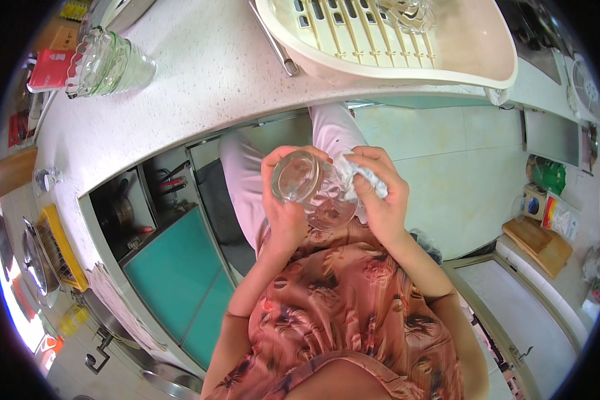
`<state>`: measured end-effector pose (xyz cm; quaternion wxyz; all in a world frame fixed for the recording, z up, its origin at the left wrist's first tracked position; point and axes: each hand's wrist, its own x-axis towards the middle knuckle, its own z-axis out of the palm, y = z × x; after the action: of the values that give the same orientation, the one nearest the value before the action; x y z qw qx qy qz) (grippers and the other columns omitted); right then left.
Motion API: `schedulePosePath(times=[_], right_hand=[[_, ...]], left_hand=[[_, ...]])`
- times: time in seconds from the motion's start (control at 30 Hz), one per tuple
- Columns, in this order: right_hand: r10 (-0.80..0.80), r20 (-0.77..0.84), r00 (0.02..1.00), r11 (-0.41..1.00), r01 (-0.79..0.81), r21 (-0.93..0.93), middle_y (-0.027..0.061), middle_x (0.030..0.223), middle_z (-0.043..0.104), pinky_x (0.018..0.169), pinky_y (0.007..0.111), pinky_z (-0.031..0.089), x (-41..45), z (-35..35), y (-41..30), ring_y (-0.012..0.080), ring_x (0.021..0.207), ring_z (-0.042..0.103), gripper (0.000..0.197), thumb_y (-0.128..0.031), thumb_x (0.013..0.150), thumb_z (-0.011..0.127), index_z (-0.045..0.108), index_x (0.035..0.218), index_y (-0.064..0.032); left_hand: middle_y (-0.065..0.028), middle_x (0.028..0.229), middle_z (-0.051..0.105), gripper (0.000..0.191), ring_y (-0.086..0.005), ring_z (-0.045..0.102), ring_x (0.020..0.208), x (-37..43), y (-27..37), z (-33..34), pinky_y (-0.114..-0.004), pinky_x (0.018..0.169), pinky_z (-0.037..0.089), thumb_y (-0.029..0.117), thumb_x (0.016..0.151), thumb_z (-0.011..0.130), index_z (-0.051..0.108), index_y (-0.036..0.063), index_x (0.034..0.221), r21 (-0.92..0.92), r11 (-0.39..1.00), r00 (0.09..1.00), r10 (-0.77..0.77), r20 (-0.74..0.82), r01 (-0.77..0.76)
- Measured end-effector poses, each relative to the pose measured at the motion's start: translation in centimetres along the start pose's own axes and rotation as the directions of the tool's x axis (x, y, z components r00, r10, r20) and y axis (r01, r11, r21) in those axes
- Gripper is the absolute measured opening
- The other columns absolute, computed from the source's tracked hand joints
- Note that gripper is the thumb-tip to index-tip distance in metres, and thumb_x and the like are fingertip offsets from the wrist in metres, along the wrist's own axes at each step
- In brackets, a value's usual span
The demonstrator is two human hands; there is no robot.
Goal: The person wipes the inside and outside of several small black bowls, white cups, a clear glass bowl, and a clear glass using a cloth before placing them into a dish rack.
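Observation:
A clear glass tumbler is held tilted above my lap, its thick round base facing up and left. My left hand grips it around the base end. In my right hand a crumpled white cloth or tissue is pinched between thumb and fingers, against the mouth end of the glass. Whether part of the cloth reaches inside the rim is hard to tell. On the counter at the upper left, a stack of clear and greenish scalloped glasses lies close to a red box.
A cream plastic dish rack holding clear glassware sits at the counter's edge ahead. Below, an open cabinet with pans adjoins a teal door. A yellow-framed rack and wooden boards lie to either side.

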<state>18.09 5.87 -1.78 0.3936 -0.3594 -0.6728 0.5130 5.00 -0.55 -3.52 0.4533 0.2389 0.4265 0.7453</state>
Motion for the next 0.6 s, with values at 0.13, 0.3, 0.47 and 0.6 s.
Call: schedulePosePath(times=[0.13,0.3,0.47,0.6], right_hand=[[0.509,0.118,0.852,0.678,-0.482,0.556,0.0074,0.110,0.060,0.085,0.031,0.048,-0.6,-0.6,0.4,0.0180,0.099,0.058,0.030,-0.016,0.090,0.059,0.058,0.117,-0.0030],[0.614,0.353,0.706,0.210,-0.578,0.789,0.0093,0.114,0.060,0.086,0.033,0.050,0.0,-1.1,0.7,0.0185,0.099,0.061,0.042,-0.016,0.087,0.064,0.050,0.124,-0.0015],[0.500,0.311,0.808,0.316,-0.505,0.803,0.0117,0.112,0.061,0.084,0.033,0.051,0.7,-1.9,1.0,0.0195,0.098,0.062,0.045,-0.011,0.083,0.068,0.050,0.122,0.0007],[0.468,0.286,0.836,0.397,-0.488,0.778,0.0120,0.111,0.062,0.085,0.032,0.051,0.7,-1.4,1.2,0.0188,0.097,0.062,0.048,-0.009,0.080,0.070,0.049,0.123,0.0025]], left_hand=[[-0.0213,0.113,0.053,0.087,-0.0254,0.055,0.101,-0.2,0.6,1.0,-0.037,0.088,0.045,0.056,0.065,0.076,0.034,0.0046,0.121,0.114,0.987,0.993,0.108,0.045,-0.113],[-0.0237,0.119,0.050,0.087,-0.0362,0.049,0.111,0.8,-1.1,-0.8,-0.047,0.093,0.039,0.063,0.062,0.073,0.039,0.0055,0.118,0.234,0.820,0.816,0.401,0.416,-0.522],[-0.0170,0.129,0.040,0.074,-0.0267,0.039,0.122,-0.1,0.5,1.3,-0.040,0.100,0.033,0.068,0.085,0.039,0.042,0.0046,0.122,0.127,0.992,0.983,-0.018,0.180,-0.005],[-0.0053,0.104,0.048,0.044,-0.0138,0.047,0.089,0.0,1.4,1.5,-0.025,0.072,0.040,0.045,0.092,0.045,0.049,0.0056,0.111,-0.177,0.858,0.862,-0.501,-0.076,0.483]])
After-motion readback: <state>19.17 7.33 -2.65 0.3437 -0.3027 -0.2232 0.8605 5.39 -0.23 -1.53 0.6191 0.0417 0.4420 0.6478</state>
